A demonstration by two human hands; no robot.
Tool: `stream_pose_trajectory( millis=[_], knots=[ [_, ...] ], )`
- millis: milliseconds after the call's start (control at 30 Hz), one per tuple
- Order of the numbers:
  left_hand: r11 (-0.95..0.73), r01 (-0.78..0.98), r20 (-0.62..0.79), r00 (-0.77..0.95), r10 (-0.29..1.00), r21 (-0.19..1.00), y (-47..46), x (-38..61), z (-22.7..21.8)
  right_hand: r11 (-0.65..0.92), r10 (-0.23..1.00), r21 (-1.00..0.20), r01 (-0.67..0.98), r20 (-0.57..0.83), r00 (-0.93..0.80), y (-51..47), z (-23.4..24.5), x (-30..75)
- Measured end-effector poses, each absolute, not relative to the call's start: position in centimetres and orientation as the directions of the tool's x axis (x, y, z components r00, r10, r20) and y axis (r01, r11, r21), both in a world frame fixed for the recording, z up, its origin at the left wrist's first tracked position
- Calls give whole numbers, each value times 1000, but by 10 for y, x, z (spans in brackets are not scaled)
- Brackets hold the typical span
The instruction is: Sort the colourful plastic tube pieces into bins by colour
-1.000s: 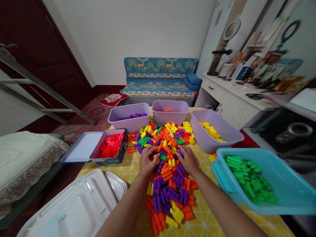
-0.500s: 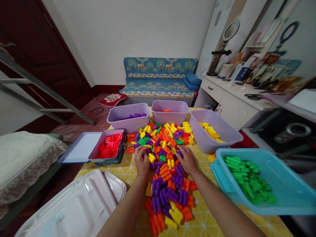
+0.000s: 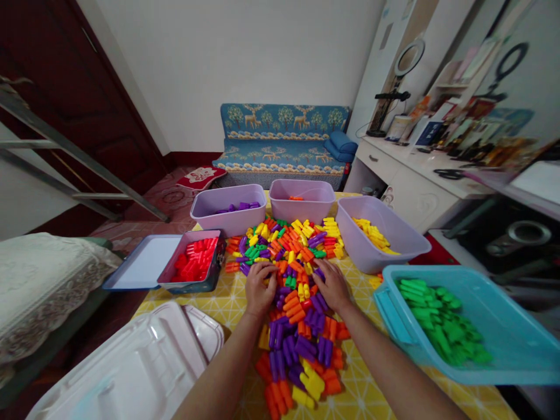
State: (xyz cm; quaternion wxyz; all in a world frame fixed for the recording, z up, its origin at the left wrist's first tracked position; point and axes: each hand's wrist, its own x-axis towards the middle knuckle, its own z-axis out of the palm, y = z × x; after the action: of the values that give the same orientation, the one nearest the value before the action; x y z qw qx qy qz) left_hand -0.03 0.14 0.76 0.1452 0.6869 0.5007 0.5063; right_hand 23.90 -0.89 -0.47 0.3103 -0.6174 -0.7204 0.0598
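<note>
In the head view, a mixed pile of plastic pieces (image 3: 295,309), orange, purple, yellow, green and some red, spreads down the middle of the yellow tablecloth (image 3: 234,300). The left hand (image 3: 261,290) rests at the pile's left edge, fingers curled and thumb close to them; whether it grips a piece cannot be told. The right hand (image 3: 333,287) lies at the right edge, fingers bent and slightly apart beside purple pieces; its hold cannot be told either. Three lilac bins (image 3: 301,210) stand beyond the pile, a tin (image 3: 186,287) of red pieces to the left, a teal bin (image 3: 503,326) of green pieces to the right.
</note>
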Motion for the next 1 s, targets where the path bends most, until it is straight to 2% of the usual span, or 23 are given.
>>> stream_pose_trajectory(
  millis=[167, 367, 433, 733, 1000],
  knots=[
    [-373, 521, 521, -169, 837, 768, 1, -2, 8, 231, 928, -473, 851, 371, -45, -9, -4, 240],
    [-461, 616, 507, 113, 854, 639, -2, 1, 21, 235, 925, -479, 846, 378, -43, -9, -5, 239],
    [-450, 627, 486, 127, 865, 636, -2, 1, 20, 229, 925, -479, 847, 378, -37, -10, -4, 239],
    [-310, 572, 471, -154, 869, 759, 2, -2, 0, 226, 924, -478, 848, 382, -31, -9, -5, 239],
    [-286, 507, 425, -180, 887, 813, 3, 0, -6, 228, 925, -480, 847, 379, -34, -9, -3, 239]
  ],
)
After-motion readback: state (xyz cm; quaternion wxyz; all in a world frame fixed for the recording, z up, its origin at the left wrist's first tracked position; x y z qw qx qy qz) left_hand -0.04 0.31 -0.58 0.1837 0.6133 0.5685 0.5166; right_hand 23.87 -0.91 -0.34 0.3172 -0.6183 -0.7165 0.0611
